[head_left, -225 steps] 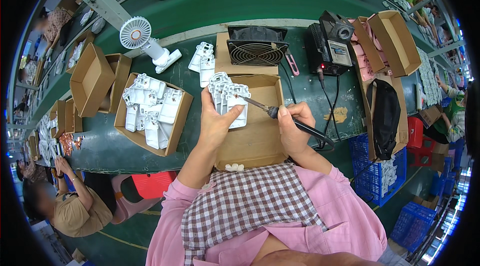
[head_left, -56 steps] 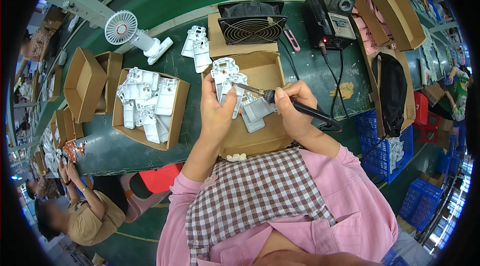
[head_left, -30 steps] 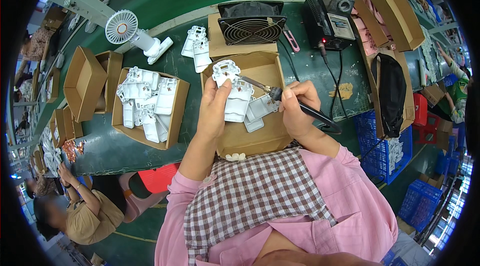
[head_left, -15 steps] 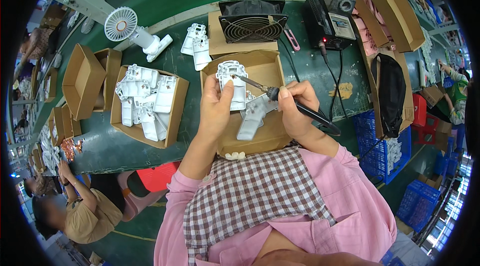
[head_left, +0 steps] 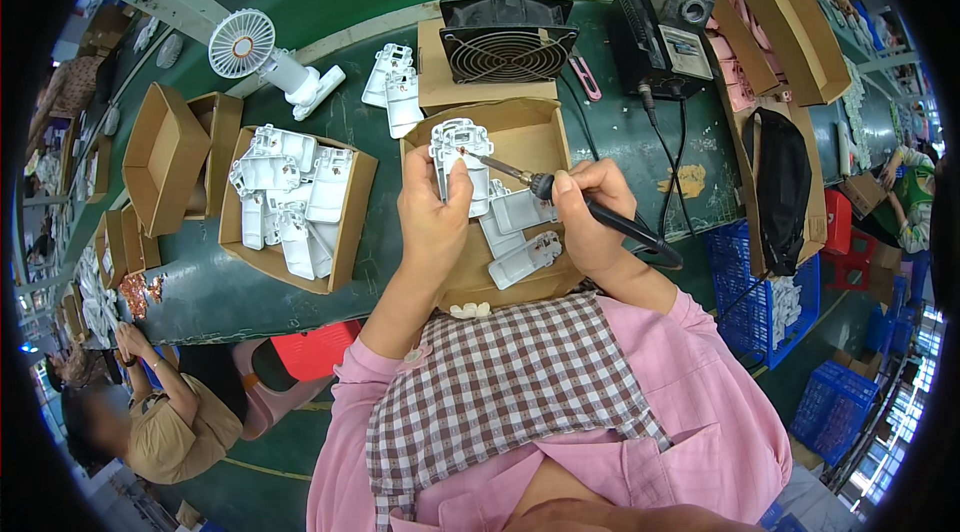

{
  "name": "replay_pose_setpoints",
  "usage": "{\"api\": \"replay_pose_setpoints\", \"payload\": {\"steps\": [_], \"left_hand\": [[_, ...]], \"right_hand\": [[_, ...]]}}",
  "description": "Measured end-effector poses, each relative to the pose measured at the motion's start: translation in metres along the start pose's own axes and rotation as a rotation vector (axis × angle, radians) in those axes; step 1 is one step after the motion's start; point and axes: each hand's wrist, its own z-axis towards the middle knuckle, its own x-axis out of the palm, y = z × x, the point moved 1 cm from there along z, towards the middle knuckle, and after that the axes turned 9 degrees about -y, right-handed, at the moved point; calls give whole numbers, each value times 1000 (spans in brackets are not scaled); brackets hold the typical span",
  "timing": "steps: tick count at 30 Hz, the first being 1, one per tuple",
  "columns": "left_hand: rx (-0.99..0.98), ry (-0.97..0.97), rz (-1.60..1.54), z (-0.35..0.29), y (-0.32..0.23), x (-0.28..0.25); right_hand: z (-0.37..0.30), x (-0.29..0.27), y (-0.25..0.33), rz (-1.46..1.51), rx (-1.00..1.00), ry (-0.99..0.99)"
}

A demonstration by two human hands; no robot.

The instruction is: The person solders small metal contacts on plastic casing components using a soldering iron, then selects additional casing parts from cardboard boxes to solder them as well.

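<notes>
My left hand (head_left: 434,202) grips a white plastic housing (head_left: 462,138) by its left side, thumb on its face, above a shallow cardboard box. A soldering iron (head_left: 620,222) is in my right hand (head_left: 598,217), held like a pen. Its metal tip points left and reaches the upper part of the housing; whether it touches I cannot tell. Beneath my hands, several more white housings (head_left: 524,262) lie loose in the cardboard box (head_left: 530,122).
Left stands a box (head_left: 362,200) heaped with white housings, a small white fan (head_left: 243,46) behind it. A black boxed fan (head_left: 508,54) stands at the back. A black soldering station (head_left: 655,42) with cables sits back right, near pink parts (head_left: 735,82). A co-worker (head_left: 180,432) sits at left.
The held housing has shifted slightly up and left, with the iron's tip still at it. The loose housings in the box lie differently, one now nearer the front.
</notes>
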Motion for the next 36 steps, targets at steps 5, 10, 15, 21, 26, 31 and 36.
{"api": "replay_pose_setpoints", "payload": {"steps": [5,10,15,21,26,31,36], "left_hand": [[-2,11,0,0,-1,0],[-22,26,0,-1,-3,-1],[-34,31,-7,0,0,-1],[-53,40,-20,-1,-3,-1],[-8,45,-1,-1,-1,-1],[0,34,43,-1,1,0],[11,41,30,-2,-5,1]], "right_hand": [[0,0,-2,-10,-15,0],[0,0,-2,-38,-17,-4],[0,1,-3,-32,-2,-21],[-1,1,1,136,80,-76],[0,-2,-2,76,5,1],[0,1,0,88,40,9],[0,1,0,57,57,11]]}}
